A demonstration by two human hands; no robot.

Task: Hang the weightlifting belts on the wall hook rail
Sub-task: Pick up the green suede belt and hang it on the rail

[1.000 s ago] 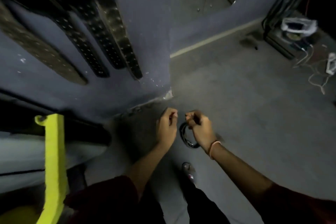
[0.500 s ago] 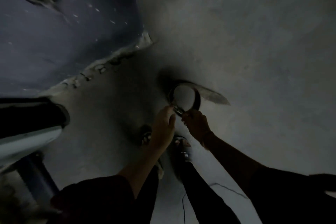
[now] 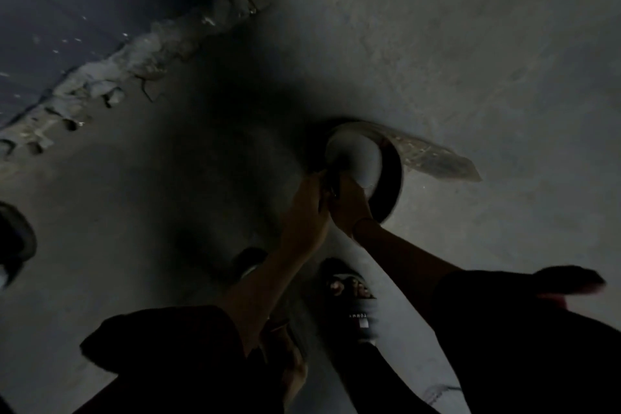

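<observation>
Left hand [image 3: 304,212] and right hand [image 3: 349,208] clamp together on the coiled belt [image 3: 391,178] — I fear it springs open if either slips.

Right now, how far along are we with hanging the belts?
Done: nothing confirmable; the hook rail is out of view. In hand: the left hand and right hand both grip one end of a looped belt whose tail lies on the floor. Left: lift this belt and hang it on the rail.
</observation>
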